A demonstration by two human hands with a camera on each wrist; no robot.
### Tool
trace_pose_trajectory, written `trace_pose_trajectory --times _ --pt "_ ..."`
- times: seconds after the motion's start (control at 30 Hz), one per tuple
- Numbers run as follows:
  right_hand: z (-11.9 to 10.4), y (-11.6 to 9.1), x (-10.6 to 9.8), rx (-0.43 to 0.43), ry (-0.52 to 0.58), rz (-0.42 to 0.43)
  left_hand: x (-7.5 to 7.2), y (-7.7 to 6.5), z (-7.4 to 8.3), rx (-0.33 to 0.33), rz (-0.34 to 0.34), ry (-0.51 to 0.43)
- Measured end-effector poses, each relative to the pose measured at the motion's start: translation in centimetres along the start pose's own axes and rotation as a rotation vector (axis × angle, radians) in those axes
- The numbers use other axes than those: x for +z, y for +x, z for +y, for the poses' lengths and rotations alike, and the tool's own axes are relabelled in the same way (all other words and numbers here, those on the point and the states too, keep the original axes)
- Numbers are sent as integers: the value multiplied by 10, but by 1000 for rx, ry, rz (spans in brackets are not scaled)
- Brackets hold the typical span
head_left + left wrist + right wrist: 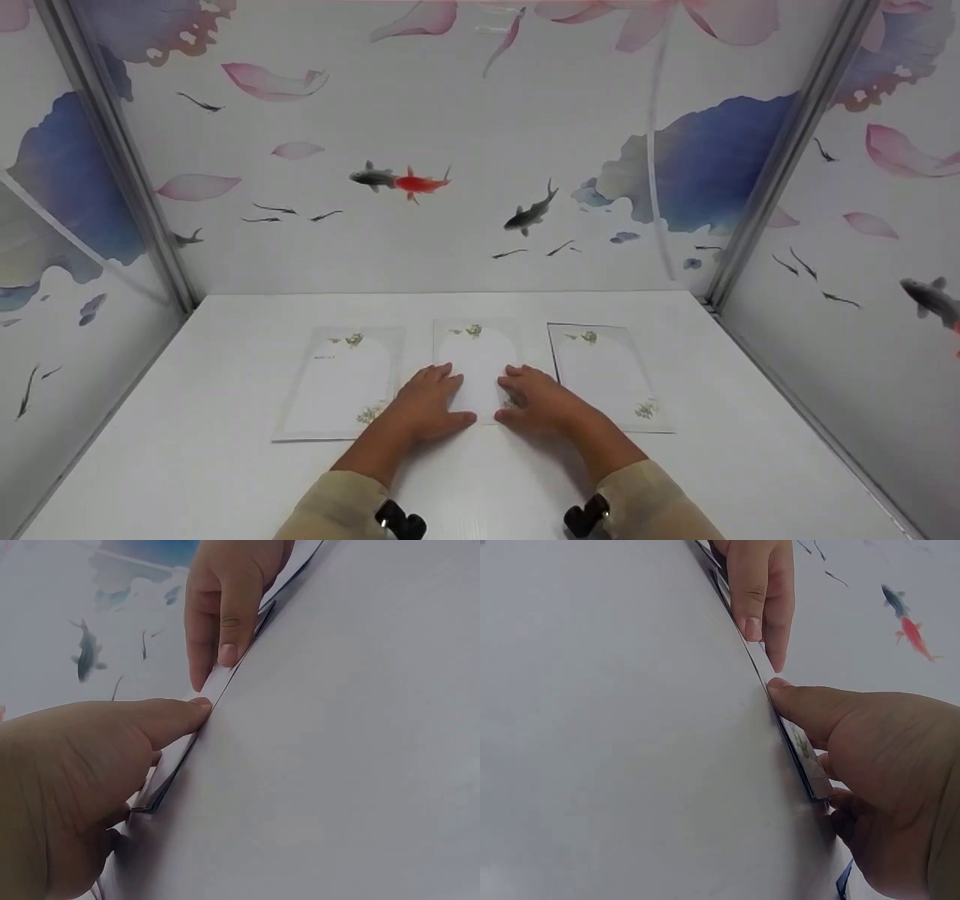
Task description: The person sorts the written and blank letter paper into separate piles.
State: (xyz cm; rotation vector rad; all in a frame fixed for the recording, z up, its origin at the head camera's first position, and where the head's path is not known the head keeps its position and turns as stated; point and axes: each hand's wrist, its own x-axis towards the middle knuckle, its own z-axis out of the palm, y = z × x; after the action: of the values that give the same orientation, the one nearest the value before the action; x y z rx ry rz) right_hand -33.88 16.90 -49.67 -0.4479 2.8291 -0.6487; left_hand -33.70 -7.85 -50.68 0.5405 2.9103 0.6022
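A thin stack of floral-printed letter paper (478,386) lies flat on the white table, between both hands in the head view. My left hand (429,401) touches its left side with fingers extended, the thumb along the near edge. On the opposite side my right hand (544,403) rests with slightly bent fingers, its thumb pointing inward at the same edge. The right wrist view shows thin layers at the near edge of the paper stack (801,750), and the right thumb lies on that edge. Parts of the fingers are hidden behind the palms in the wrist views.
Similar printed paper (337,394) lies to the left, with a small line of text near its top. Another piece of printed paper (604,375), dark along its left edge, lies to the right. Panels with painted fish and petals (465,247) enclose the table (187,420) behind and at both sides.
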Motion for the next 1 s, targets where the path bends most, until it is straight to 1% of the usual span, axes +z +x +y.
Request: trace_pose_trajectory --times 0.07,0.2,0.33,0.4,0.5,0.73,1.0 --pt "1 1 0 -7 12 5 0 0 1 -2 10 0" --pt "3 3 1 -44 17 28 0 -2 4 -17 44 -31" --pt "6 8 1 -60 49 90 -1 -2 5 -38 91 -78" --pt "8 10 1 -52 79 120 -2 -2 5 -43 110 -93" --pt "9 11 1 -42 113 150 -2 -3 5 -50 121 -101" --pt "9 10 1 -36 111 175 -3 -2 2 -76 132 -111" --pt "6 7 0 41 160 192 -9 0 0 -101 133 -166"
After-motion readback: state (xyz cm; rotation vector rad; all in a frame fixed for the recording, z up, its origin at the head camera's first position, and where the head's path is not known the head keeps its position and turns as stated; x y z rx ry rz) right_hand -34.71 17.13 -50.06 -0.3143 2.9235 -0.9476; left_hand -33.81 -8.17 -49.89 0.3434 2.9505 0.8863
